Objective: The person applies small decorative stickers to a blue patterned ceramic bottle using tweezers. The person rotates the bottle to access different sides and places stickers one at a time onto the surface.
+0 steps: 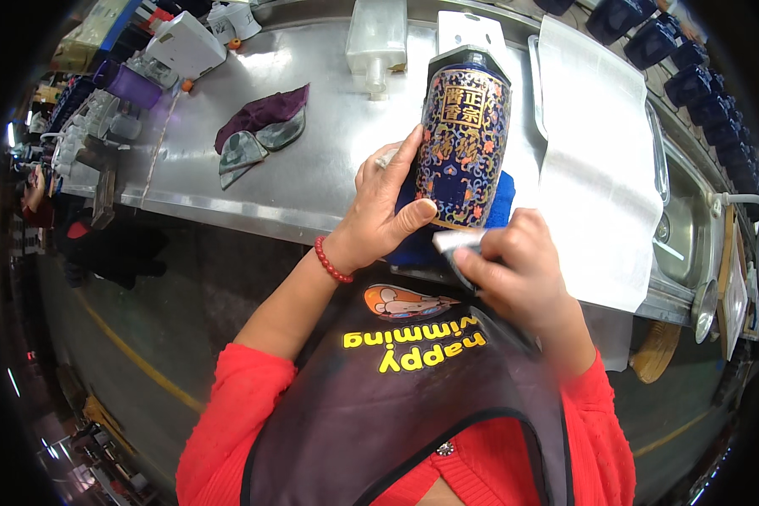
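A dark blue bottle [464, 152] with a dense colourful floral pattern lies tilted on a blue cloth [499, 198] near the table's front edge. My left hand [382, 201] grips its left side, thumb across the lower part and fingers partly hidden behind it. By the bottle's lower end, my right hand [514, 257] is closed on a small white-and-grey piece [460, 244], pinched between thumb and fingers. Motion blurs that piece, and I cannot make out its kind.
The metal table [312, 181] holds a purple cloth [266, 118] with grey-green pieces, a clear empty bottle [377, 46] and a purple bottle [128, 84]. White sheeting [594, 185] covers the right side, beside a sink [683, 232]. Several dark blue bottles [649, 42] line the far right.
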The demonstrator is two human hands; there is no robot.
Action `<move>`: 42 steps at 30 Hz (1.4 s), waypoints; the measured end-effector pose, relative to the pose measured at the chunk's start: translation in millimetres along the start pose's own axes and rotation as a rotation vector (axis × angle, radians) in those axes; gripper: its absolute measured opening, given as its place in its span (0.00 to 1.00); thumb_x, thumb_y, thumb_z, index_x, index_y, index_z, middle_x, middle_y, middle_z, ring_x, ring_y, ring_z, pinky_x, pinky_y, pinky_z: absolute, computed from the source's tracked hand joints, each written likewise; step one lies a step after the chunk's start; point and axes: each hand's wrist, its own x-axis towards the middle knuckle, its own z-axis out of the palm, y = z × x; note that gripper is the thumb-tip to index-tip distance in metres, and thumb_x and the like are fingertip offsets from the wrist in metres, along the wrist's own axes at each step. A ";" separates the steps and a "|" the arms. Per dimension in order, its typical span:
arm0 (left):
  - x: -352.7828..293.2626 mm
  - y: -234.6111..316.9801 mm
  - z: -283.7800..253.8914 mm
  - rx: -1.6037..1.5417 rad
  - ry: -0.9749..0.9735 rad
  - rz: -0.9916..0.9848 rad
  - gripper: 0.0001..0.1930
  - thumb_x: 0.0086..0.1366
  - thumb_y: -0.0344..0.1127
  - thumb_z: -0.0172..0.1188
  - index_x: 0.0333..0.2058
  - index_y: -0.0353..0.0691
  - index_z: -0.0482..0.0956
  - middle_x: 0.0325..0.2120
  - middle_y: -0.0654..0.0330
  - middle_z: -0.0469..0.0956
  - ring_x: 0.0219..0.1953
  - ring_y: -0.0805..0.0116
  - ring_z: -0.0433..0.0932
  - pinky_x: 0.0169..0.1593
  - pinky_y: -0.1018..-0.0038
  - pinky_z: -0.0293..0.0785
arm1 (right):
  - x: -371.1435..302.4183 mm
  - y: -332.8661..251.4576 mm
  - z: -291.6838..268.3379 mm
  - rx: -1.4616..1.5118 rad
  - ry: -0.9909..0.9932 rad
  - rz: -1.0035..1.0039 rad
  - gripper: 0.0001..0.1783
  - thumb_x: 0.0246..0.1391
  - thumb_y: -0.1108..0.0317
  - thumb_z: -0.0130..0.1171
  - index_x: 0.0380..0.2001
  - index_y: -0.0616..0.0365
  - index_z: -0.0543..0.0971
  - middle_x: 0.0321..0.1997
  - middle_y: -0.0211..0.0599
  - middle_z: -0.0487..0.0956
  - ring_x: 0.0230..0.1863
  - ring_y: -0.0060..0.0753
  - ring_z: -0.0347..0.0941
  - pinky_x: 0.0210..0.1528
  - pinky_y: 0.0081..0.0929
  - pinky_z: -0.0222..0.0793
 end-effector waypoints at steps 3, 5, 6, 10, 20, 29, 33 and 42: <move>-2.6 -3.6 0.0 -0.017 -0.018 0.021 0.50 0.69 0.70 0.48 0.74 0.33 0.51 0.67 0.44 0.63 0.68 0.48 0.58 0.72 0.55 0.44 | 8.4 1.1 -1.8 0.173 0.148 0.168 0.21 0.32 0.75 0.69 0.37 0.56 0.84 0.29 0.30 0.72 0.30 0.34 0.69 0.34 0.34 0.61; -4.6 -5.6 -1.4 0.056 -0.019 0.094 0.55 0.65 0.73 0.52 0.73 0.31 0.50 0.68 0.44 0.61 0.69 0.47 0.57 0.71 0.49 0.41 | 12.9 2.8 -2.7 -0.096 0.271 0.323 0.21 0.33 0.79 0.68 0.37 0.58 0.84 0.29 0.31 0.73 0.29 0.36 0.69 0.32 0.35 0.62; -6.0 -5.2 -2.0 0.216 -0.042 0.121 0.56 0.63 0.74 0.54 0.73 0.31 0.50 0.68 0.45 0.61 0.69 0.46 0.56 0.71 0.45 0.39 | 13.9 2.7 -4.0 -0.006 0.138 0.194 0.20 0.34 0.79 0.68 0.37 0.58 0.84 0.29 0.31 0.73 0.30 0.36 0.70 0.33 0.35 0.63; -5.6 0.2 -9.8 0.541 0.004 0.157 0.57 0.57 0.72 0.62 0.71 0.32 0.56 0.64 0.50 0.67 0.68 0.48 0.56 0.69 0.36 0.36 | 9.6 2.9 -15.4 0.341 0.001 0.230 0.19 0.40 0.80 0.71 0.40 0.58 0.85 0.31 0.33 0.75 0.27 0.34 0.71 0.27 0.30 0.66; 2.7 111.6 -29.1 -1.431 -0.405 -0.028 0.37 0.69 0.34 0.61 0.70 0.34 0.51 0.57 0.52 0.69 0.58 0.64 0.72 0.62 0.63 0.70 | -12.0 6.8 -11.9 0.321 0.448 0.687 0.12 0.56 0.69 0.70 0.40 0.64 0.82 0.34 0.37 0.76 0.34 0.28 0.72 0.37 0.23 0.68; 21.9 211.0 -18.6 -2.043 -0.750 0.542 0.35 0.65 0.27 0.55 0.69 0.28 0.53 0.50 0.48 0.78 0.52 0.68 0.74 0.54 0.74 0.69 | -8.7 -15.2 -14.6 0.482 0.552 0.722 0.06 0.58 0.79 0.64 0.39 0.65 0.81 0.38 0.33 0.74 0.36 0.22 0.71 0.37 0.18 0.67; 6.4 203.9 -30.6 -2.079 -0.865 0.450 0.35 0.65 0.27 0.54 0.69 0.26 0.54 0.47 0.47 0.79 0.45 0.65 0.78 0.50 0.74 0.71 | -10.4 -27.4 -15.2 0.463 0.519 0.724 0.06 0.58 0.79 0.63 0.40 0.65 0.81 0.38 0.33 0.74 0.36 0.22 0.71 0.37 0.18 0.67; -21.5 218.3 -58.5 -2.219 -0.887 0.235 0.38 0.64 0.27 0.55 0.70 0.26 0.50 0.40 0.46 0.82 0.45 0.62 0.82 0.50 0.70 0.78 | -6.4 -47.8 -14.9 0.475 0.499 0.684 0.05 0.61 0.76 0.63 0.39 0.66 0.80 0.38 0.32 0.74 0.36 0.21 0.69 0.38 0.17 0.64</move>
